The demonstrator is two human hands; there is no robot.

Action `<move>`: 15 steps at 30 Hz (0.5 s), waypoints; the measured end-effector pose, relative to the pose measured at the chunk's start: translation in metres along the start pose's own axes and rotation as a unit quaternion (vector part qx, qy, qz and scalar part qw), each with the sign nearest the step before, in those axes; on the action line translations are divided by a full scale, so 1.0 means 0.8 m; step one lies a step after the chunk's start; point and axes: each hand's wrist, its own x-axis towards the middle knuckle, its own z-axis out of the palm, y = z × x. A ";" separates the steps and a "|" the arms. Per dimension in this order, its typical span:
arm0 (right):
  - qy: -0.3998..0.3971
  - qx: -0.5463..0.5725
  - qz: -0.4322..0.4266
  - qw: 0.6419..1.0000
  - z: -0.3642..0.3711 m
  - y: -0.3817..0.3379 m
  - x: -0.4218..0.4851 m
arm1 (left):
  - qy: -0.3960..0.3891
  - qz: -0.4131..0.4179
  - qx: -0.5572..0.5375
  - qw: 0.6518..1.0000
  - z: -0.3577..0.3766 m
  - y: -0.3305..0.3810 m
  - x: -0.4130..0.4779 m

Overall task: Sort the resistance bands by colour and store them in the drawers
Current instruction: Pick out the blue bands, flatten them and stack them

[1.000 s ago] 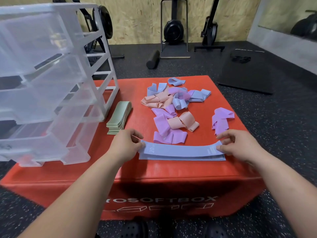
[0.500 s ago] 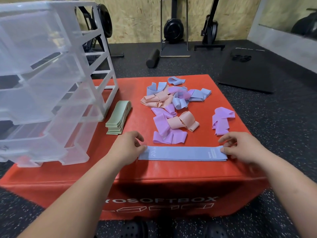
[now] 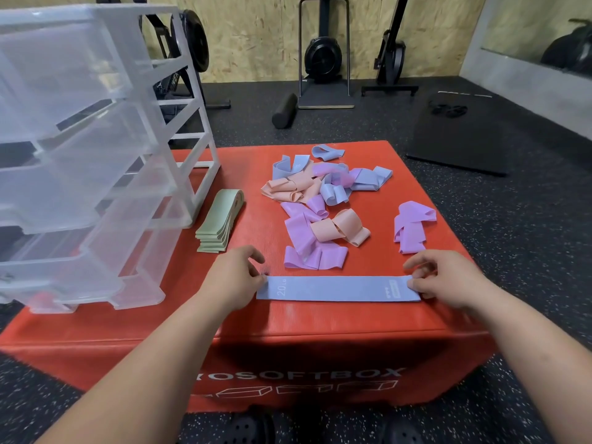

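Two hands hold one flat blue band (image 3: 336,288), which lies stretched straight along the near edge of the red worktop (image 3: 320,318). The left hand (image 3: 237,277) pinches the band's left end, next to the printed "20 LB". The right hand (image 3: 445,280) pinches its right end, thumb on top and fingers curled. I cannot tell whether there are more layers under this band. Just behind it and slightly left of its middle is a mixed heap (image 3: 320,200) in three colours: blue, peach and purple. The bands there are too tangled to count exactly. Its nearest part is a fan of purple bands (image 3: 307,248), close behind the flat blue band but apart from it. A folded peach band (image 3: 342,230) lies just behind those. One curled blue band (image 3: 326,152) sits alone at the far end of the heap. Behind the flat blue band's right end is one small purple pile (image 3: 413,229), apart from the heap, with perhaps two bands in it. Behind and left of the band's left end lies one neat green stack (image 3: 221,219), showing about six layered edges. Farther left of that stands one clear plastic drawer unit (image 3: 80,155). Four drawers appear to be pulled out in steps, and no band shows clearly inside any of them.
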 end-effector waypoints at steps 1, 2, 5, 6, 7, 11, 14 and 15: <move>0.001 -0.016 -0.001 1.000 0.001 -0.003 -0.001 | 0.001 0.003 0.009 1.000 0.001 -0.001 0.000; 0.001 -0.031 -0.005 1.000 0.000 -0.006 -0.002 | 0.005 0.009 0.018 1.000 0.001 -0.002 -0.001; 0.012 -0.065 -0.021 0.998 -0.006 -0.014 -0.007 | 0.020 0.042 0.050 0.998 0.003 -0.005 0.000; 0.016 -0.078 -0.031 0.996 -0.010 -0.017 -0.009 | 0.024 0.060 0.056 0.996 0.003 -0.005 0.001; 0.011 -0.091 -0.046 0.995 -0.014 -0.019 -0.011 | 0.024 0.087 0.059 0.994 0.003 -0.007 0.001; -0.079 -0.124 -0.104 0.984 -0.021 -0.019 -0.020 | -0.061 0.199 0.063 0.976 0.001 -0.013 -0.001; -0.074 -0.172 -0.127 0.974 -0.016 -0.018 -0.021 | -0.084 0.229 0.084 0.966 0.001 -0.014 -0.002; -0.067 -0.176 -0.131 0.973 -0.015 -0.018 -0.021 | -0.080 0.228 0.082 0.967 0.001 -0.014 -0.002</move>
